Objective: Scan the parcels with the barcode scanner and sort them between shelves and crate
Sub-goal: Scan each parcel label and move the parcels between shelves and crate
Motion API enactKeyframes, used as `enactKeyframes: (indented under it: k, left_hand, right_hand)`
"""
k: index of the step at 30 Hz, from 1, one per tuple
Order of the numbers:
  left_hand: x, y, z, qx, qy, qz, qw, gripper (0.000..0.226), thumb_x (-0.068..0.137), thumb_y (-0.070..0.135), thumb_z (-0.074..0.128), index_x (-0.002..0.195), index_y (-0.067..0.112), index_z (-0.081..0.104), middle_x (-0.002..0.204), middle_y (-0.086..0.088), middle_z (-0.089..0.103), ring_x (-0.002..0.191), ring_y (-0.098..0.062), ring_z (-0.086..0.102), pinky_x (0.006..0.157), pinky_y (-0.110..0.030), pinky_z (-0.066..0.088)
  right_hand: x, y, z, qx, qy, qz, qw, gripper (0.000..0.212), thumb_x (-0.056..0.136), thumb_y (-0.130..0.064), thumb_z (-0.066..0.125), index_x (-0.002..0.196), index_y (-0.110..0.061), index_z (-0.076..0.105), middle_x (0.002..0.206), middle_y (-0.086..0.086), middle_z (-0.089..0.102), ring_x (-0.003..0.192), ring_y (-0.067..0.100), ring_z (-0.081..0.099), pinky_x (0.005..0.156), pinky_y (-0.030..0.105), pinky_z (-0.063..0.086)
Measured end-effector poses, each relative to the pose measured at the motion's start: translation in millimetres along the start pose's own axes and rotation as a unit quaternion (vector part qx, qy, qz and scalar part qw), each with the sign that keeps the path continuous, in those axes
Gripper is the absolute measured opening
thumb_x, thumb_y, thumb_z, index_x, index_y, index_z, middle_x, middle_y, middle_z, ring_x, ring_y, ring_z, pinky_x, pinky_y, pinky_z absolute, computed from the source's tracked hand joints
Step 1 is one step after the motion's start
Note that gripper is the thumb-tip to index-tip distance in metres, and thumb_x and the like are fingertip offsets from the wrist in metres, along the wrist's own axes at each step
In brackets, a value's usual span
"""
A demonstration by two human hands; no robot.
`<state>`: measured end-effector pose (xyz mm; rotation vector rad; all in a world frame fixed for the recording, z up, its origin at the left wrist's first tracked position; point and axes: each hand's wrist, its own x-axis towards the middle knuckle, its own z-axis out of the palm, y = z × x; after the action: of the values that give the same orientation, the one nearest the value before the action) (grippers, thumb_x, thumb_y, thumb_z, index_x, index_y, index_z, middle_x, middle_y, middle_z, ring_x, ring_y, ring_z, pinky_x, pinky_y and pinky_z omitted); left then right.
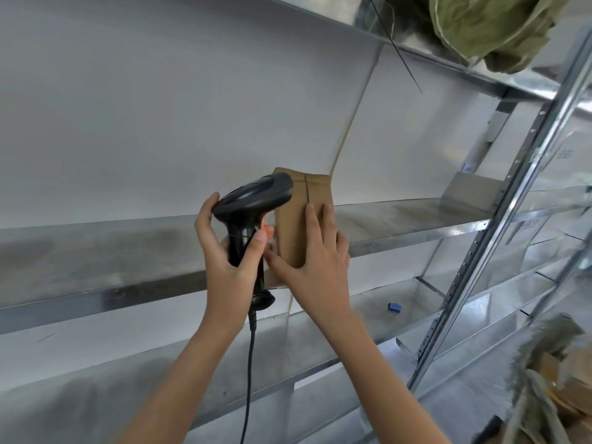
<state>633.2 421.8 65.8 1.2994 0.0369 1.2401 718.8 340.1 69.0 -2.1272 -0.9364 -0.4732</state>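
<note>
Parcel [299, 219], brown cardboard, flat and narrow, stands upright at the front edge of the middle shelf [400, 219], a seam running down its visible face; right hand [315, 261] lies against that face with fingers straight and spread, thumb along the lower left edge, steadying it rather than curling round it; left hand [224, 248] grips the black handle of the barcode scanner [253, 203], fingers wrapped, thumb tip on the handle's near side; scanner head tilts up and right, touching or just beside the parcel's upper left corner, cannot tell which; a red-orange glow shows between handle and parcel, on the fingertips there; scanner cable [250, 363], black, hangs straight down from the handle base between the two forearms. Lower shelf [352, 331], galvanised metal, carries a small blue object [394, 308], too small to identify. At the lower right corner, a heap of brown cardboard pieces [557, 389], blurred. Grey perforated upright [499, 219] rises at the right. Behind the shelving, a white back panel [160, 107]. Top shelf [416, 46] holds a crumpled olive-green sack [490, 27] overhanging its edge.
</note>
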Motion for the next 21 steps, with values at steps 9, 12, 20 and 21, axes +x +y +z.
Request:
enactKeyframes:
  k: [9,12,20,21]
  left_hand:
    - [4,-18,-19,0.0,0.055,-0.096,0.994,0.067,0.099,0.008,0.06,0.146,0.041,0.025,0.113,-0.007,0.074,0.109,-0.018,0.07,0.108,-0.05,0.047]
    - [-2,-18,-17,0.007,0.021,-0.1,0.995,0.066,0.097,0.011,0.06,0.144,0.041,0.026,0.103,0.002,0.077,0.111,-0.019,0.069,0.111,-0.05,0.044]
    - [-31,-29,-1,0.005,-0.064,-0.097,0.993,0.07,0.086,0.022,0.064,0.144,0.039,0.029,0.119,0.006,0.072,0.109,-0.015,0.071,0.101,-0.028,0.052]
    - [-34,-30,1,0.018,-0.087,-0.09,0.992,0.069,0.086,0.022,0.065,0.142,0.041,0.029,0.12,0.013,0.071,0.11,-0.013,0.07,0.101,-0.025,0.051]
  right_hand:
    - [-18,26,4,0.322,0.099,0.078,0.938,0.08,0.077,-0.051,0.063,0.151,-0.04,0.036,0.158,-0.025,0.027,0.139,-0.007,0.031,0.116,0.039,0.038]
    - [-29,33,8,0.361,0.115,0.08,0.922,0.081,0.076,-0.052,0.065,0.151,-0.041,0.036,0.157,-0.024,0.029,0.142,-0.004,0.031,0.115,0.043,0.04]
    - [-70,72,-7,0.365,0.161,0.114,0.91,0.073,0.076,-0.049,0.065,0.143,-0.056,0.039,0.155,-0.015,0.038,0.141,0.015,0.042,0.108,0.05,0.047]
    - [-74,80,-12,0.355,0.165,0.118,0.913,0.074,0.075,-0.05,0.065,0.144,-0.054,0.039,0.155,-0.016,0.038,0.14,0.014,0.042,0.108,0.049,0.047]
